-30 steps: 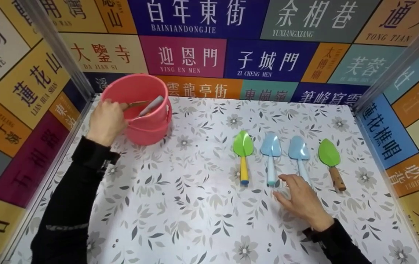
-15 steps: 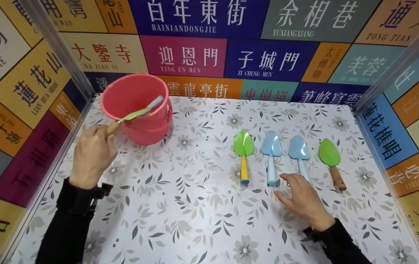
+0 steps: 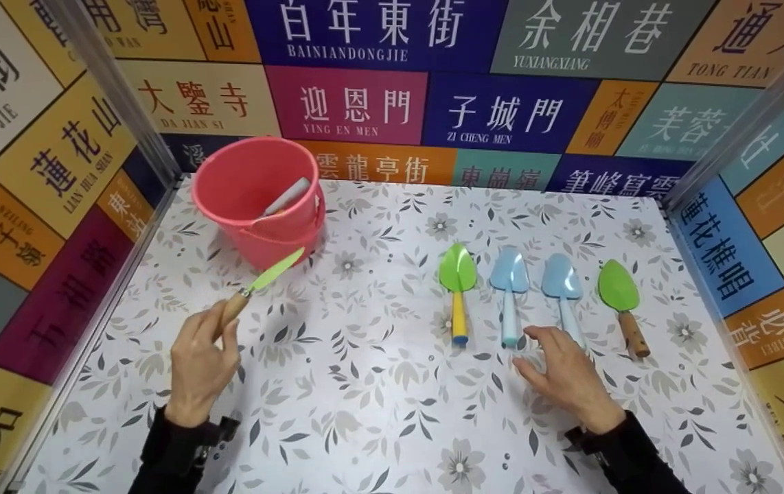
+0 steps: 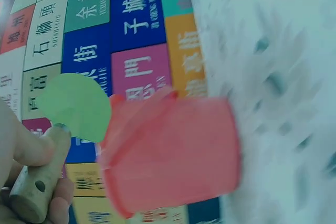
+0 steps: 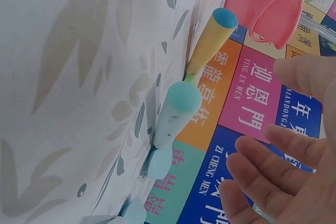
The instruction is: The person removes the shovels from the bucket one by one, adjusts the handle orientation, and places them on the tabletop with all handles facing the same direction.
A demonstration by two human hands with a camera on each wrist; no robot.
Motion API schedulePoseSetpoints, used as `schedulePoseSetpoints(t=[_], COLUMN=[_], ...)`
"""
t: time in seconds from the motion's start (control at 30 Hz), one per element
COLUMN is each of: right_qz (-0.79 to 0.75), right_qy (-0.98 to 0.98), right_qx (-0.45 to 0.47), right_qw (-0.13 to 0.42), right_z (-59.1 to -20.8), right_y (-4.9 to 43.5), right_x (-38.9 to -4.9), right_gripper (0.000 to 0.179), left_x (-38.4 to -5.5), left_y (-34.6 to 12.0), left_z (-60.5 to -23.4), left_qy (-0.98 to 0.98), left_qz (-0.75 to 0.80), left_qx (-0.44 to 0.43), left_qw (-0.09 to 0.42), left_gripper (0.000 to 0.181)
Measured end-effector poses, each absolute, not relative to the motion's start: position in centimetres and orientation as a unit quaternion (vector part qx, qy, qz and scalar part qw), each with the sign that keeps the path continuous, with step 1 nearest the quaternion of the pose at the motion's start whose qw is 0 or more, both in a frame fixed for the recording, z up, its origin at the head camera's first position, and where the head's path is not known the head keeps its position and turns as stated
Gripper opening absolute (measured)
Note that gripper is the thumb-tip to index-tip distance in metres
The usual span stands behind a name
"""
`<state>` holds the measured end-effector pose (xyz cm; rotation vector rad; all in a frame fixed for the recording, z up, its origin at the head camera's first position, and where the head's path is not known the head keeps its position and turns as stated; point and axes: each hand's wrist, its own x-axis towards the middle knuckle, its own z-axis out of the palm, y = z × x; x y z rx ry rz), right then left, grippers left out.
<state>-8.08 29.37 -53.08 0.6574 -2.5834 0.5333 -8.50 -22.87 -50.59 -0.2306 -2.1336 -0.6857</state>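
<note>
Held trowel (image 3: 261, 280): raised over the left half of the table (image 3: 364, 412), on the near side of the bucket (image 3: 255, 243), tip slanting toward the far edge.
Left hand (image 3: 201, 357): grips the wooden handle with thumb and fingers, probably to leave the blade free and easy to turn.
Bucket: stands upright near the far left corner, mouth up, likely set there to leave the middle open for working.
Grey handle (image 3: 289, 195): leans inside the bucket against the rim, lower end hidden.
Row toward the right edge: yellow-handled green trowel (image 3: 459, 288), pale blue trowel (image 3: 510, 285), second blue trowel (image 3: 562, 291), brown-handled green trowel (image 3: 620, 298); side by side, handles toward the near edge, apparently for easy grasping.
Right hand (image 3: 563, 374): holds nothing, fingers spread and slightly bent near the blue handles; perhaps resting out of the way.
Looks of the held trowel: lime-green blade, rounded from the left wrist, thin from the head; short metal collar; pale wood with a dark round spot near the butt.
</note>
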Motion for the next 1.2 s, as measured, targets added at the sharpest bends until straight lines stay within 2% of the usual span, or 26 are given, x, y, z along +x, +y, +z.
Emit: schedulePoseSetpoints(t=[0.27, 0.5, 0.63, 0.77, 1.07, 1.2], right_qz=[0.196, 0.198, 0.204, 0.222, 0.285, 0.346], right_qy=[-0.928, -0.933, -0.93, -0.923, -0.901, -0.882], right_qx=[0.239, 0.224, 0.227, 0.235, 0.241, 0.238], right_qw=[0.21, 0.201, 0.203, 0.207, 0.22, 0.214], right_z=[-53.0, -52.8, -52.4, -51.7, -50.8, -50.7], right_y=[29.2, 29.3, 29.4, 29.3, 28.5, 27.3], right_x=[-8.2, -8.3, -8.7, -9.3, -11.0, -11.9], right_gripper=[0.051, 0.052, 0.053, 0.053, 0.049, 0.045], left_x=[-7.4, -7.5, -7.8, -8.0, -9.0, -9.4], left_y=[-22.0, -21.4, -20.9, -19.8, -15.8, -13.4], left_z=[-53.7, -54.3, -54.0, -53.3, -52.2, -52.4], left_qy=[-0.862, -0.862, -0.864, -0.853, -0.739, -0.682], left_qz=[-0.323, -0.35, -0.386, -0.456, -0.673, -0.73], left_qx=[-0.049, -0.045, -0.023, 0.003, 0.017, 0.013], left_qw=[0.389, 0.364, 0.323, 0.253, 0.026, -0.043], left_gripper=[0.028, 0.027, 0.027, 0.027, 0.028, 0.031])
